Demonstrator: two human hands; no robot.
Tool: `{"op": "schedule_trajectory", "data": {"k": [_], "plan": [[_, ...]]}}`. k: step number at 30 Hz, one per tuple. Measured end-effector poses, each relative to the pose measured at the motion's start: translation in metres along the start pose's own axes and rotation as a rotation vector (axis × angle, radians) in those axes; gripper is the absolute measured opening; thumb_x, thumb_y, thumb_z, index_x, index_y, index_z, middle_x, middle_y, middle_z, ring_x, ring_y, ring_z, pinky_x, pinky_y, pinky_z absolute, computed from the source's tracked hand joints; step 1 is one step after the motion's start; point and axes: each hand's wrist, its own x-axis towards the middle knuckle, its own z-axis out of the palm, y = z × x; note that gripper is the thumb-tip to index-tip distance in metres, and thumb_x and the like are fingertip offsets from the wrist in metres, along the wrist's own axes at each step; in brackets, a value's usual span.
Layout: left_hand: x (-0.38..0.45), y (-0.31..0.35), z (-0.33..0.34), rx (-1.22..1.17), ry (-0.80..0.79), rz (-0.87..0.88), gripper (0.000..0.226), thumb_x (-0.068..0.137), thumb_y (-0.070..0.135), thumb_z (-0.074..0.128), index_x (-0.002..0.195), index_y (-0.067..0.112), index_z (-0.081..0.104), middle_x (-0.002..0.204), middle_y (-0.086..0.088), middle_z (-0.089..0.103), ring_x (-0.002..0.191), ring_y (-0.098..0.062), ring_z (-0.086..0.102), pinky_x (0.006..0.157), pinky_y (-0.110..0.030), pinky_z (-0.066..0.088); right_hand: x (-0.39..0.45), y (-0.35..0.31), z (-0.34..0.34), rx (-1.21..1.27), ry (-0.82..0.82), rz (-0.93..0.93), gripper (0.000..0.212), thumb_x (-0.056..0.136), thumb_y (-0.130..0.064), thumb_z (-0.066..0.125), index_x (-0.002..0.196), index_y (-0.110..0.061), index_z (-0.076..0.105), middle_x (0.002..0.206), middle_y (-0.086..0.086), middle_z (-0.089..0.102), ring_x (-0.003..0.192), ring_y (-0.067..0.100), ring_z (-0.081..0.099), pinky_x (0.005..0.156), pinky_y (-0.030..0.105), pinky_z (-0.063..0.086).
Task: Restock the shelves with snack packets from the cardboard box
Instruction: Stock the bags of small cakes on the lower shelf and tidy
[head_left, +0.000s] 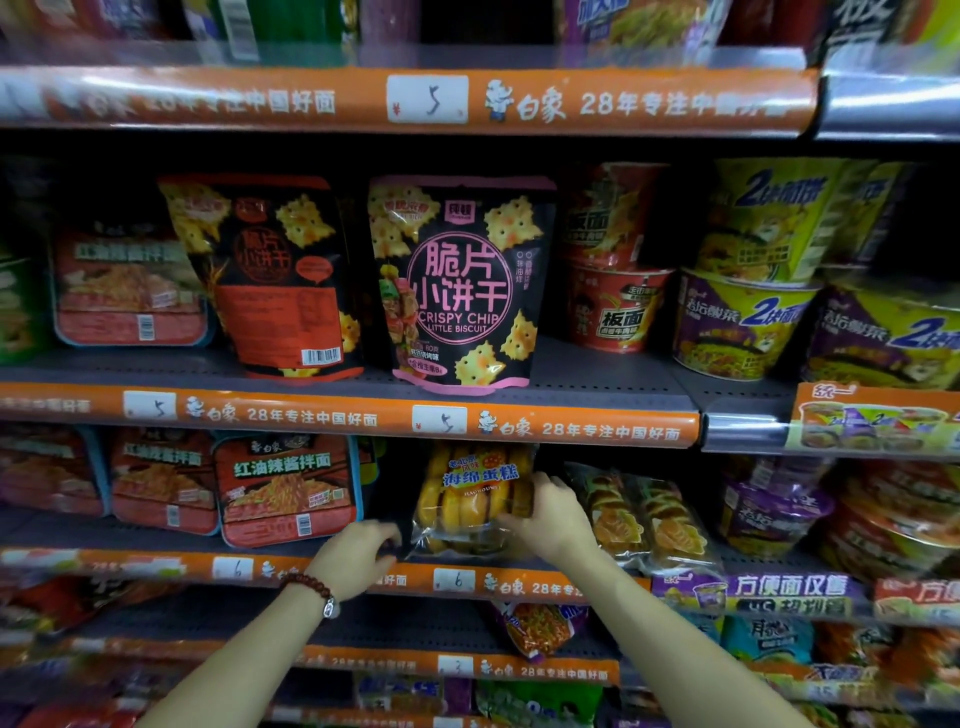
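A clear packet of yellow sponge cakes (470, 499) stands upright on the third shelf (156, 540) from the top. My right hand (553, 512) grips its right edge, fingers curled round the side. My left hand (358, 556) reaches to the packet's lower left corner, fingers curled at the shelf's front edge; whether it pinches the wrapper I cannot tell. A bead bracelet sits on the left wrist. The cardboard box is out of view.
Two black biscuit bags (457, 283) stand on the shelf above. Red noodle trays (285, 488) stand left of the cake packet, and more clear cake packets (644, 514) lean to its right. Noodle bowls (743, 322) fill the right side. Orange price rails (571, 428) front each shelf.
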Motion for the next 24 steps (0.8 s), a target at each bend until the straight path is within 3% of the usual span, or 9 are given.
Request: {"op": "schedule_trajectory", "data": {"k": [7,12,18,22,24], "plan": [[-0.011,0.028,-0.020,-0.016,0.041,0.014,0.024,0.090,0.024,0.057,0.113,0.019,0.063,0.108,-0.003,0.065,0.097,-0.020,0.062,0.080,-0.035,0.053,-0.004,0.002,-0.002,-0.024,-0.007,-0.013,0.059,0.080,-0.041,0.072,0.127,-0.012,0.050,0.121,0.011,0.059,0.106,0.031,0.061,0.084,0.040,0.053],[-0.016,0.033,-0.019,-0.079,0.045,0.024,0.025,0.090,0.025,0.057,0.112,0.017,0.063,0.108,-0.003,0.067,0.097,-0.019,0.063,0.082,-0.034,0.053,-0.012,0.006,0.000,0.046,0.014,-0.017,0.058,0.083,-0.033,0.070,0.132,-0.011,0.047,0.125,0.012,0.059,0.113,0.031,0.058,0.092,0.041,0.051],[-0.013,0.032,-0.014,-0.357,0.104,-0.069,0.012,0.088,0.022,0.061,0.098,0.018,0.067,0.094,0.001,0.068,0.088,-0.010,0.063,0.080,-0.022,0.053,-0.037,0.014,0.009,0.301,0.108,0.098,0.063,0.090,-0.037,0.062,0.143,-0.014,0.036,0.136,0.010,0.051,0.122,0.027,0.052,0.097,0.034,0.044],[-0.010,0.027,-0.005,-0.481,0.085,-0.057,0.007,0.083,0.022,0.068,0.088,0.022,0.062,0.089,0.005,0.066,0.083,-0.006,0.063,0.072,-0.014,0.048,-0.059,0.023,0.026,0.342,0.152,0.143,0.057,0.091,-0.038,0.061,0.140,-0.015,0.041,0.130,0.005,0.055,0.109,0.016,0.056,0.088,0.025,0.046],[-0.008,0.021,-0.001,-0.499,0.084,-0.054,0.009,0.082,0.019,0.070,0.082,0.024,0.062,0.087,0.004,0.069,0.082,-0.006,0.065,0.072,-0.017,0.050,-0.067,0.026,0.030,0.352,0.165,0.145,0.052,0.091,-0.037,0.061,0.136,-0.017,0.045,0.123,0.000,0.057,0.106,0.013,0.054,0.087,0.027,0.046]]}}
